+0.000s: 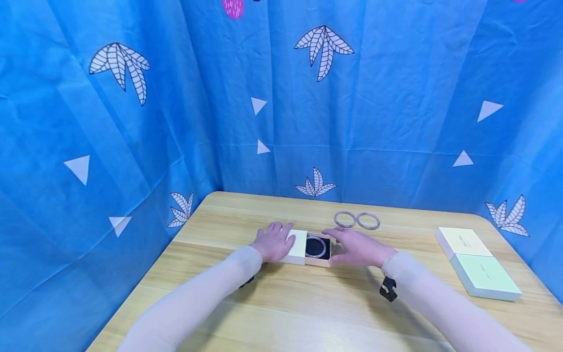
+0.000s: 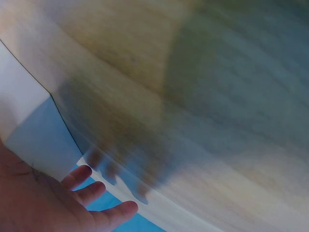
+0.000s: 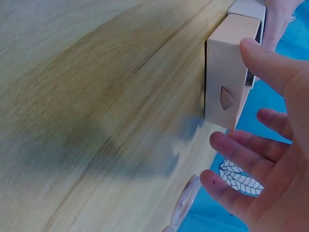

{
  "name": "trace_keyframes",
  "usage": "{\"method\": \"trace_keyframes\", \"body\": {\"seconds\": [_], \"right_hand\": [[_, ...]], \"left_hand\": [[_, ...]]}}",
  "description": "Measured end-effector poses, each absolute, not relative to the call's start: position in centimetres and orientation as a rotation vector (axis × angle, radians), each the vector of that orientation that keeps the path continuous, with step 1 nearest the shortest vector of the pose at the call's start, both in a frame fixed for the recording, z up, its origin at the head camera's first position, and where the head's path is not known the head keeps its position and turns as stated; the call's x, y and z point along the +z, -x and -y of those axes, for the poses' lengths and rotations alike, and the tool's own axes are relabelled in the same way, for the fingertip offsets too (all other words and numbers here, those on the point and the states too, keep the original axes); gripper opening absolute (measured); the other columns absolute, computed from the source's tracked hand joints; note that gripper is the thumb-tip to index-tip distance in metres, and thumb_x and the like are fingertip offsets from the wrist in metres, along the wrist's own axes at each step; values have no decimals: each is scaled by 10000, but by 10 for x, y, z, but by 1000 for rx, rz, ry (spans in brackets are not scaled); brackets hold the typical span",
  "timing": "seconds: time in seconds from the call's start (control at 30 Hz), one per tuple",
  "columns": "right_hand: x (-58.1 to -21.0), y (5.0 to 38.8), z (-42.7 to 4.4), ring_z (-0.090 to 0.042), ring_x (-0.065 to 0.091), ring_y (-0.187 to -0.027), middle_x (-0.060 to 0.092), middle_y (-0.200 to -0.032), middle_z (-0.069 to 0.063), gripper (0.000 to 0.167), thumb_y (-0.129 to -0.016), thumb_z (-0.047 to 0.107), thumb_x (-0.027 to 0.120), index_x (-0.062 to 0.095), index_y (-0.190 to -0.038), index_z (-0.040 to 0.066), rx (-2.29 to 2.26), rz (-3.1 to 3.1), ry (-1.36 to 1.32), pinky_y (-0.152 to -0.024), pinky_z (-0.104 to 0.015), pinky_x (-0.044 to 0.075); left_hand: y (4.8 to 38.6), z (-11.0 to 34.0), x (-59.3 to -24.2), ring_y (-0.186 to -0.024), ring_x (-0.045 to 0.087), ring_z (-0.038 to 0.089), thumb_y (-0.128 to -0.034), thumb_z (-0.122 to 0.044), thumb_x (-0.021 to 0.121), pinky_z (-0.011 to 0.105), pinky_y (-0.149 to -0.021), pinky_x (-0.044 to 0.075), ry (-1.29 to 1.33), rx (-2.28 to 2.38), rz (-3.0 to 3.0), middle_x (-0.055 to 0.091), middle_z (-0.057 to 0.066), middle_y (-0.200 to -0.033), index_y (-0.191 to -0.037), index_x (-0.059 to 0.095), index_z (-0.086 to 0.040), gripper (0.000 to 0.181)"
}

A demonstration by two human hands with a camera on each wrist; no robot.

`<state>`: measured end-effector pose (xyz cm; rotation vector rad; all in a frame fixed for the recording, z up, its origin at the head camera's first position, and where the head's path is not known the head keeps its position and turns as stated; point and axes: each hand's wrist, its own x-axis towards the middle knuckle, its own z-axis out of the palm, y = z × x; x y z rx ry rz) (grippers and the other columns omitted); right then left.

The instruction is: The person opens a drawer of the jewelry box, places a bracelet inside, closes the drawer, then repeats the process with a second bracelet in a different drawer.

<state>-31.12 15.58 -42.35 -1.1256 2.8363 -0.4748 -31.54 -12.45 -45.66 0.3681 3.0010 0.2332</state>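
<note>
Fingers spread at both ends of a half-drawn box

On the left, the left hand lies over the white sleeve, fingers straight and relaxed, resting on the box rather than wrapped round it. That flat contact seems right for steadying: a light, even press should stop the sleeve skating on the table, while too much weight could bow the card and make the slide stick.

Next comes the pink drawer, standing partly out of the sleeve's right side. On its black lining lies a bangle, close to the sleeve's mouth. It is best flat and well down, so that no edge catches it.

Then comes the right hand, at the drawer's outer end, thumb and fingers parted and gripping nothing. The thumb is by the rim, though whether its tip touches is hard to tell. A good slide calls for force square to the end wall, centred on the small notch or shared between both corners, so the drawer does not twist and jam. Fingertips are safest away from the seam.

Behind the right hand, two more bangles lie side by side. At far right, a cream box and a green box sit against each other, well apart from the work.
</note>
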Motion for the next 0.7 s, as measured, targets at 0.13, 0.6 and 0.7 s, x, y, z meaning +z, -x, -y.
{"method": "trace_keyframes", "body": {"seconds": [0.13, 0.6, 0.7], "right_hand": [[-425, 311, -155, -277, 627, -1223, 563, -1459, -90, 827, -808, 440, 822, 478, -1491, 125, -485, -2837, 1130, -1046, -455, 493], [-426, 312, -156, -272, 646, -1178, 588, -1426, -89, 835, -811, 436, 821, 460, -1506, 144, -522, -2832, 1113, -993, -460, 523], [-426, 312, -156, -269, 651, -1164, 585, -1429, -90, 843, -811, 436, 821, 453, -1511, 142, -531, -2828, 1107, -983, -454, 528]], "left_hand": [[314, 124, -456, -1511, 253, 337, -1038, -591, 162, 677, -1152, 234, -372, 250, -3004, 314, 111, -1619, -1612, 232, -259, 667], [317, 125, -458, -1515, 246, 333, -1033, -600, 169, 678, -1161, 219, -355, 255, -2999, 304, 106, -1625, -1613, 228, -271, 670], [318, 124, -458, -1517, 243, 330, -1031, -607, 164, 676, -1163, 215, -353, 250, -2997, 297, 103, -1629, -1616, 220, -278, 673]]}}
